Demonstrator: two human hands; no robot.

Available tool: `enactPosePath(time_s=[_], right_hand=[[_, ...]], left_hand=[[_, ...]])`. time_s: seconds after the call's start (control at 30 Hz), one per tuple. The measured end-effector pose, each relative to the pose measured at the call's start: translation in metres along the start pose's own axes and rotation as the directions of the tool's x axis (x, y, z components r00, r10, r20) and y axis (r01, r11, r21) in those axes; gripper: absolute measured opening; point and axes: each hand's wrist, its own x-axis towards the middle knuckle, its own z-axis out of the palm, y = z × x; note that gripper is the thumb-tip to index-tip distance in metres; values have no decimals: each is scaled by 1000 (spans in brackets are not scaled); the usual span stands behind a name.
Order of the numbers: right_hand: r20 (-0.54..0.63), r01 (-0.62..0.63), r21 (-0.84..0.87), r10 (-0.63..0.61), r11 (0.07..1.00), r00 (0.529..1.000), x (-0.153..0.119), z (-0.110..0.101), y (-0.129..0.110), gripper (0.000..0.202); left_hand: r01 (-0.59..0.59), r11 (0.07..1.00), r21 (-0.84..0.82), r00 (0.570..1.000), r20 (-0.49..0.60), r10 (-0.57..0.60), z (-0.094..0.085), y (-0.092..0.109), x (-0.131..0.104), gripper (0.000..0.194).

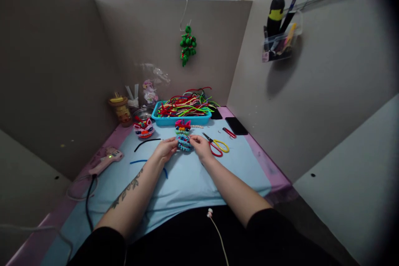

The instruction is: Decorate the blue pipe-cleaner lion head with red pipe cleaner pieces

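Between my two hands is a small light-blue figure of coiled pipe cleaners (184,143), raised a little over the cloth. My left hand (167,149) pinches its left side, and my right hand (200,146) has its fingertips closed on the right side. Just behind it stands a red and multicoloured pipe-cleaner figure (182,126). To the left sits a pink and orange one (144,129). A black pipe cleaner (146,142) and a blue pipe cleaner (139,161) lie near my left hand. Scissors (217,146) with one red and one yellow handle rest beside my right hand.
A blue tray (182,121) heaped with coloured pipe cleaners stands at the back. A red cutter (229,132) and a black phone (236,126) lie right. A pink glue gun (107,162) with a cable lies left. Grey panels (168,29) enclose the table.
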Motion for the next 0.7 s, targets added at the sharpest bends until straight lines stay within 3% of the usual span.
enactPosePath(time_s=[0.13,0.3,0.37,0.47,0.6,0.7], right_hand=[[39,52,-35,-50,998,998,-4,0,-3,21],[47,162,-179,-156,970,987,-8,-5,-14,15],[22,264,-328,-272,907,962,-11,-8,-20,11],[59,392,-559,-436,731,898,-15,-14,-27,13],[161,448,-700,-488,557,858,-17,-17,-29,17],[193,461,-719,-488,520,851,-17,-17,-29,18]], left_hand=[[43,999,-9,998,-53,-43,5,0,-10,19],[56,998,22,998,-36,-55,12,2,-16,19],[42,999,27,998,-38,-41,14,2,-18,19],[-9,998,55,999,-30,11,15,3,-20,20],[-69,992,105,997,-23,72,16,4,-23,22],[-87,989,121,996,-18,89,16,3,-24,25]])
